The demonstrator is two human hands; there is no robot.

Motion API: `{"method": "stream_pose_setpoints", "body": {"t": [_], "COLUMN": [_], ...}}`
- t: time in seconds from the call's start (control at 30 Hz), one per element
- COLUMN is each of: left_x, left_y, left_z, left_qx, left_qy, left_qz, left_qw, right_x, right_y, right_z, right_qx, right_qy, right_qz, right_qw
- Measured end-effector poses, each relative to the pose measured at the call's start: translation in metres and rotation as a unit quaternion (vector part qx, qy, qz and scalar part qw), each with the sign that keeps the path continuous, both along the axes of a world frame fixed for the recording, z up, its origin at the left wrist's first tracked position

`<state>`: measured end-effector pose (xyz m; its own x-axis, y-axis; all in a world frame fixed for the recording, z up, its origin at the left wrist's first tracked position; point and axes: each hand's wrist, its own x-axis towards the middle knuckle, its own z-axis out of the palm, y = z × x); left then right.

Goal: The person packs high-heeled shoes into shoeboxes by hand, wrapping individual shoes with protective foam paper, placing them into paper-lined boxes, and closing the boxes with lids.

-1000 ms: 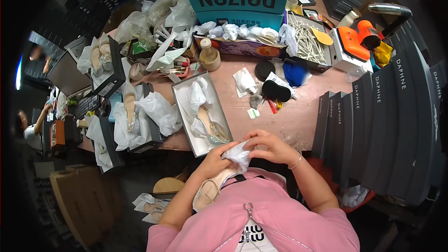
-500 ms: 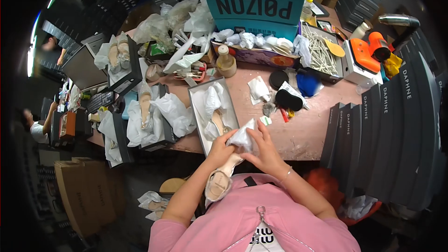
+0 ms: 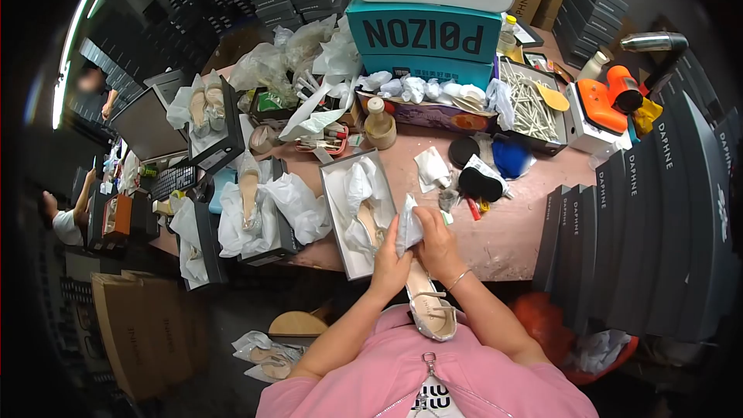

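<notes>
Strap shoe (image 3: 432,311) held in front of the pink top (image 3: 364,364), white paper (image 3: 409,226) at its far end; left hand (image 3: 391,265) and right hand (image 3: 439,249) press in from either side, each grip narrow around that end and paper. Open grey box (image 3: 333,213) just left on the worktop (image 3: 495,244), second shoe (image 3: 373,224) inside. Farther out: DAPHNE boxes (image 3: 635,240) stacked right, teal POIZON box (image 3: 422,35) at the back.
</notes>
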<state>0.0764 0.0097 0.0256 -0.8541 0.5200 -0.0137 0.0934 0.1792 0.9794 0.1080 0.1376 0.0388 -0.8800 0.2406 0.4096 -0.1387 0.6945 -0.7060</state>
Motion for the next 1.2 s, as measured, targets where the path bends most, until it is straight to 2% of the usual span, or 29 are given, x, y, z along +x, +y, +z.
{"method": "stream_pose_setpoints", "body": {"t": [0.07,0.13,0.2,0.23,0.3,0.33,0.4,0.43,0.47,0.53,0.57,0.6,0.67,0.7,0.77,0.8,0.87,0.9,0.93,0.97,1.0,1.07,1.1,1.17,1.2], "left_x": [0.004,0.002,-0.005,-0.012,-0.032,-0.041,-0.047,-0.048,-0.048,-0.042,-0.035,-0.028,-0.024,-0.023,-0.036,-0.044,-0.061,-0.064,-0.061,-0.059,-0.056,-0.044,-0.036,-0.042,-0.049], "left_y": [0.010,0.017,0.020,0.019,0.011,0.006,-0.003,-0.007,-0.013,-0.026,-0.030,-0.034,-0.037,-0.038,-0.040,-0.037,-0.024,-0.011,0.003,0.014,0.019,0.015,0.001,-0.030,-0.045], "left_z": [0.003,0.000,-0.010,-0.013,-0.017,-0.005,0.017,0.026,0.025,0.021,0.017,0.012,0.003,0.000,-0.012,-0.018,-0.043,-0.048,-0.042,-0.036,-0.050,-0.068,-0.057,-0.051,-0.080], "left_qx": [0.008,0.042,0.116,0.118,0.195,0.208,0.193,0.175,0.173,0.100,0.097,0.067,0.008,0.022,0.059,0.056,0.121,0.091,0.091,0.090,0.067,0.146,0.066,0.018,0.009], "left_qy": [-0.012,-0.020,-0.031,-0.028,-0.221,-0.225,-0.232,-0.226,-0.229,-0.245,-0.254,-0.234,-0.182,-0.253,-0.253,-0.256,-0.260,-0.206,-0.207,-0.205,-0.142,-0.151,-0.073,-0.052,-0.067], "left_qz": [0.112,0.142,0.105,0.104,0.012,-0.040,-0.120,-0.160,-0.164,-0.217,-0.211,-0.216,-0.226,-0.179,-0.072,-0.003,0.105,0.176,0.205,0.236,0.228,0.151,0.197,0.271,0.315], "left_qw": [0.994,0.989,0.987,0.987,0.955,0.951,0.946,0.945,0.944,0.940,0.939,0.946,0.957,0.950,0.963,0.965,0.952,0.958,0.952,0.945,0.961,0.966,0.975,0.961,0.947], "right_x": [0.000,-0.001,-0.002,-0.002,0.001,0.004,-0.012,-0.015,-0.019,-0.026,-0.028,-0.024,-0.020,-0.015,0.002,0.013,0.039,0.044,0.047,0.047,0.052,0.055,0.055,0.054,0.053], "right_y": [0.001,0.004,0.007,0.011,0.026,0.033,0.051,0.054,0.060,0.068,0.061,0.057,0.053,0.052,0.047,0.049,0.021,0.006,-0.007,-0.016,-0.015,0.000,0.012,0.039,0.048], "right_z": [0.009,0.020,0.029,0.032,0.041,0.057,0.043,0.063,0.061,0.044,0.031,0.023,0.013,0.006,0.018,0.003,0.040,0.046,0.050,0.049,0.034,0.006,-0.001,-0.034,-0.061], "right_qx": [-0.003,0.000,0.002,0.004,-0.027,-0.146,-0.308,-0.389,-0.392,-0.401,-0.343,-0.348,-0.418,-0.536,-0.524,-0.483,-0.328,-0.210,-0.087,-0.080,-0.088,-0.138,-0.167,-0.190,-0.249], "right_qy": [0.009,0.020,0.045,0.047,0.000,-0.100,-0.093,-0.147,-0.148,-0.246,-0.240,-0.248,-0.267,-0.247,-0.170,-0.212,-0.257,-0.237,-0.213,-0.220,-0.197,-0.158,-0.174,-0.203,-0.242], "right_qz": [-0.002,-0.002,-0.010,-0.010,0.107,0.143,0.169,0.191,0.186,0.237,0.188,0.190,0.216,0.148,0.058,0.133,0.248,0.267,0.284,0.233,0.201,0.136,0.136,0.123,0.130], "right_qw": [1.000,1.000,0.999,0.999,0.994,0.974,0.932,0.889,0.889,0.850,0.888,0.884,0.841,0.793,0.833,0.839,0.875,0.910,0.931,0.944,0.956,0.968,0.961,0.953,0.929]}}
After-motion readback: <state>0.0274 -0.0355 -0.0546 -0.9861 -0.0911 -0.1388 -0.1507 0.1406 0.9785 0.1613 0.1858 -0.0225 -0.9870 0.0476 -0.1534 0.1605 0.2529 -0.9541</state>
